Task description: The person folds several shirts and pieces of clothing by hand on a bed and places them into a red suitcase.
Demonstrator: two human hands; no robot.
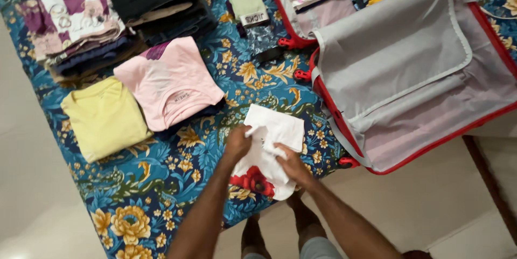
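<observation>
A yellow shirt [105, 119] and pink shirt [169, 81] lie left on the bed [161, 194]; at its near edge, the left hand [237, 143] and right hand [291, 164] pinch a white garment [272, 151], fingers closed on the cloth, just beside the open red suitcase [425, 76]

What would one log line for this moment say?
left hand: grips white garment | right hand: grips same garment | beside: pink shirt, open red suitcase

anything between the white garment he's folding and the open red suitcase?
Head view: nothing lies between the white garment and the red suitcase. Only the blue floral bedsheet shows there. Both the left hand and right hand grip the garment.
</observation>
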